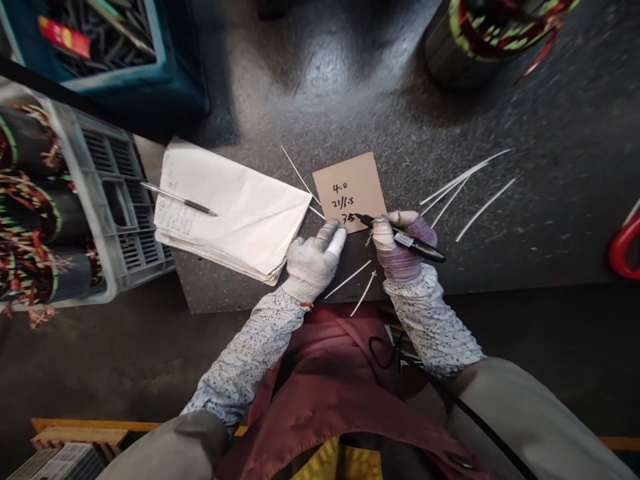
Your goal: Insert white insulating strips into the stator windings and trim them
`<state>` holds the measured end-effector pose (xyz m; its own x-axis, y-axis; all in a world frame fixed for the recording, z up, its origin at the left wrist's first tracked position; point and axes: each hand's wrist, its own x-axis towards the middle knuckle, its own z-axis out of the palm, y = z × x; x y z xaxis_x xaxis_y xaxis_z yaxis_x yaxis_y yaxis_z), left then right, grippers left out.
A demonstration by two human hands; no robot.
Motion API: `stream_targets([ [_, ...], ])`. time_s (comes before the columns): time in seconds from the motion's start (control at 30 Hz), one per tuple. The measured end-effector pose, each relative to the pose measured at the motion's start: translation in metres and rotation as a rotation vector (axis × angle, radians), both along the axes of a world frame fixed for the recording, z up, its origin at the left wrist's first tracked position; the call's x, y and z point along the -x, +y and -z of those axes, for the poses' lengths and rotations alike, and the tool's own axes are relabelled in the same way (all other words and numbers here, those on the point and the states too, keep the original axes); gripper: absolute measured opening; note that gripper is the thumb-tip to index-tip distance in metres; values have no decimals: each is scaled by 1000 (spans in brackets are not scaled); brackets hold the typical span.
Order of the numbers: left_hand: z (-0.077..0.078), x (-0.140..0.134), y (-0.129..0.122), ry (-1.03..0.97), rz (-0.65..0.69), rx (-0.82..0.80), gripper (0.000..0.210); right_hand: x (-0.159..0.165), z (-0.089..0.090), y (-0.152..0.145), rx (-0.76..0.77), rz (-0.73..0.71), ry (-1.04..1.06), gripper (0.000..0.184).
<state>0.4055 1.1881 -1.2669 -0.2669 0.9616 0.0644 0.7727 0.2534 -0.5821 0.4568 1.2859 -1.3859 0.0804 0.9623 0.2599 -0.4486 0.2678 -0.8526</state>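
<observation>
dark speckled table (500, 100): left hand (313, 260) flat, pinning small brown cardboard card (350, 190) steady; right hand (403, 250) clamped on black marker pen (400, 238), tip writing.

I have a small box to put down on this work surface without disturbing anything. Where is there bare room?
Bare patches: beyond the brown card, toward the wound coil, and right of the white strips, before the red object. Crowded: around the paper stack and both hands.

Motor-winding workshop, grey speckled workbench (500, 100), grey plastic crate (107, 200) of wound copper coils (25, 227), blue parts bin (165, 67), stator (480, 33), loose white strips (465, 180)
</observation>
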Motion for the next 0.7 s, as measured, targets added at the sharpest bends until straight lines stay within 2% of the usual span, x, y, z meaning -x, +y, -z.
stream_targets([
  [0.07, 0, 0, 0, -6, -15, 7, 36, -1, 1, 0, 26, 23, 13, 28],
  [0.3, 0, 0, -1, 4, -14, 13, 37, -12, -4, -2, -12, -69, -102, 23],
  [0.43, -1, -1, -1, 14, -2, 5, 36, -10, -5, -3, 54, 42, -76, 23],
  [0.53, 0, 1, -1, 15, 9, -1, 35, -3, 1, -3, 47, 109, -43, 23],
  [0.6, 2, 4, 0, 16, 4, -1, 35, 3, 7, -2, 14, 75, -45, 24],
  [0.7, 2, 5, 1, 10, -16, 16, 37, 4, 12, -4, 74, -2, 38, 27],
])
